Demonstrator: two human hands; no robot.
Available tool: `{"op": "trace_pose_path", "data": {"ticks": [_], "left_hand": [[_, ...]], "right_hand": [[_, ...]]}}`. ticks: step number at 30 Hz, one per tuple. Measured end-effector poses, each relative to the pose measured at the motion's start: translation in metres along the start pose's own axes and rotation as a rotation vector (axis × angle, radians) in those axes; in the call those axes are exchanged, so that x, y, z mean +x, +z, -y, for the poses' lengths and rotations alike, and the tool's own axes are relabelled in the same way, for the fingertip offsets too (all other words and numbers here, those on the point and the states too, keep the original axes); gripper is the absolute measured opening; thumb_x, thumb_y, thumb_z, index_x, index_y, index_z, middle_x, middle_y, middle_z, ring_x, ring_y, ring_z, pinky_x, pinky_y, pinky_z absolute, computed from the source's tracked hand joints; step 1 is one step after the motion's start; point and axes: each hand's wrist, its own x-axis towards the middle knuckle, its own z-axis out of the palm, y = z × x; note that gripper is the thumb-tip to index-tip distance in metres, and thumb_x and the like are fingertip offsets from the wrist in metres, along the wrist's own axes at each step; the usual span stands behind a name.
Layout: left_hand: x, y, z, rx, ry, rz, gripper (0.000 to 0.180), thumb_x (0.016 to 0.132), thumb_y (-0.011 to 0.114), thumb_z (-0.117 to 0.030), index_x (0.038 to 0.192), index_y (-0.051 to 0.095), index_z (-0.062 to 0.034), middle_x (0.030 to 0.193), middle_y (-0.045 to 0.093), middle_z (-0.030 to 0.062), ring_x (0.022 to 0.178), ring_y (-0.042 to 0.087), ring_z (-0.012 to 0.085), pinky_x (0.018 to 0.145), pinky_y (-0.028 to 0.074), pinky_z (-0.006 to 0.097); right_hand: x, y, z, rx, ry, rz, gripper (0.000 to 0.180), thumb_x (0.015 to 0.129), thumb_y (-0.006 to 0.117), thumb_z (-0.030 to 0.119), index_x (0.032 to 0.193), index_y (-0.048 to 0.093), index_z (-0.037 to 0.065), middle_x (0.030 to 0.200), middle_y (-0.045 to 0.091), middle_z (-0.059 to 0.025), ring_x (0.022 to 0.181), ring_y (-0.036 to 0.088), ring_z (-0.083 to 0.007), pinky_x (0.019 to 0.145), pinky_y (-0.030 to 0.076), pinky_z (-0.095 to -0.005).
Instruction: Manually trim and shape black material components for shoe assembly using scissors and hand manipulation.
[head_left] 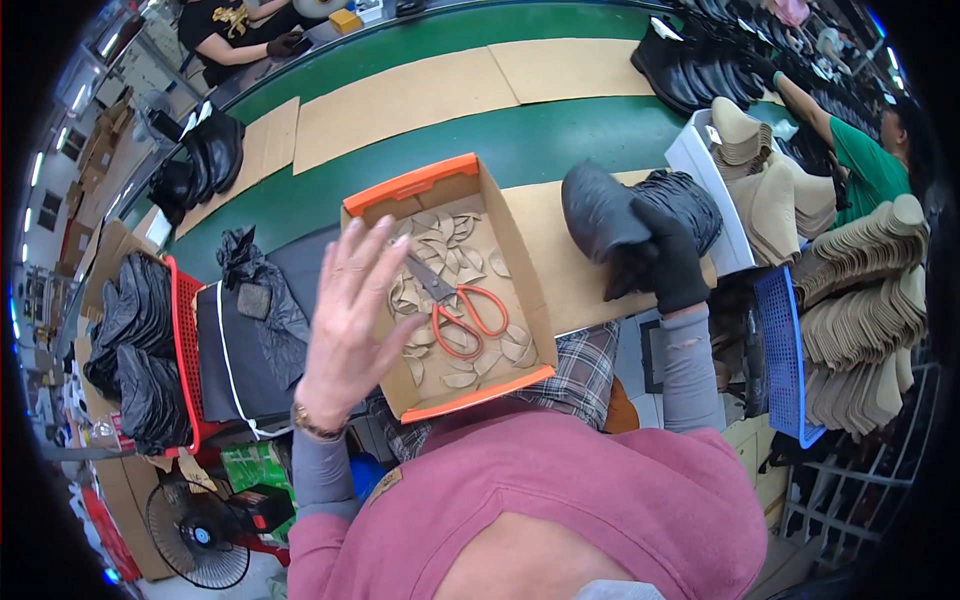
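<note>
Light is bright (tube lamps [37,168] glow at left), edges bowing toward black corners.

The bare left hand [345,320] points far, fingers spread; the gloved right hand [672,258] is curled tight.

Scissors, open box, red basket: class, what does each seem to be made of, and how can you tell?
Scissors: blades look like dull grey metal; smooth orange-red handles, perhaps plastic or coated metal.
Open box: likely cardboard, with matte tan walls and orange edges.
Red basket: probably moulded plastic, given its uniform colour and regular perforations.
</note>
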Motion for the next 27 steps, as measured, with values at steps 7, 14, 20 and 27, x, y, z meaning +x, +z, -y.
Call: {"op": "trace_pose_path", "data": {"ticks": [7, 14, 20, 27], "left_hand": [[0.025, 0.034, -0.033, -0.069, 0.223, -0.268, 0.068, 0.076, 0.07, -0.005, 0.138, 0.042, -0.0033, 0.128, 0.054, 0.0231, 0.119, 0.053, 0.041, 0.101, 0.041, 0.05], [-0.001, 0.012, -0.006, -0.457, -0.398, -0.388, 0.063, 0.08, 0.051, -0.002, 0.138, 0.029, 0.0123, 0.067, 0.06, 0.0268, 0.062, 0.063, 0.0438, 0.058, 0.051, 0.047], [-0.024, 0.012, -0.017, -0.274, -0.35, -0.203, 0.081, 0.073, 0.057, -0.001, 0.146, 0.022, 0.0071, 0.065, 0.059, 0.025, 0.059, 0.061, 0.0408, 0.061, 0.05, 0.048], [-0.036, 0.016, 0.004, -0.264, -0.15, -0.345, 0.077, 0.071, 0.057, 0.006, 0.144, 0.032, 0.0007, 0.094, 0.063, 0.0269, 0.08, 0.065, 0.0399, 0.07, 0.052, 0.044]], "right_hand": [[-0.066, 0.151, 0.018, -0.038, -0.204, 0.553, 0.051, 0.092, 0.063, 0.031, 0.128, 0.052, -0.003, 0.085, 0.065, -0.0092, 0.065, 0.059, -0.0115, 0.057, 0.049, -0.0273], [-0.085, 0.216, 0.023, -0.584, -0.725, 0.368, 0.037, 0.08, 0.073, 0.007, 0.113, 0.061, 0.0, 0.092, 0.066, -0.0136, 0.079, 0.064, -0.0239, 0.071, 0.051, -0.0305], [-0.051, 0.257, 0.016, -1.24, -1.263, 0.245, 0.037, 0.072, 0.076, 0.008, 0.108, 0.066, 0.009, 0.112, 0.058, -0.0154, 0.102, 0.057, -0.0344, 0.087, 0.045, -0.0426], [-0.038, 0.248, 0.025, -0.947, -0.855, 0.508, 0.022, 0.073, 0.073, 0.001, 0.092, 0.063, 0.004, 0.116, 0.056, -0.0159, 0.106, 0.058, -0.0308, 0.083, 0.05, -0.0363]]}}
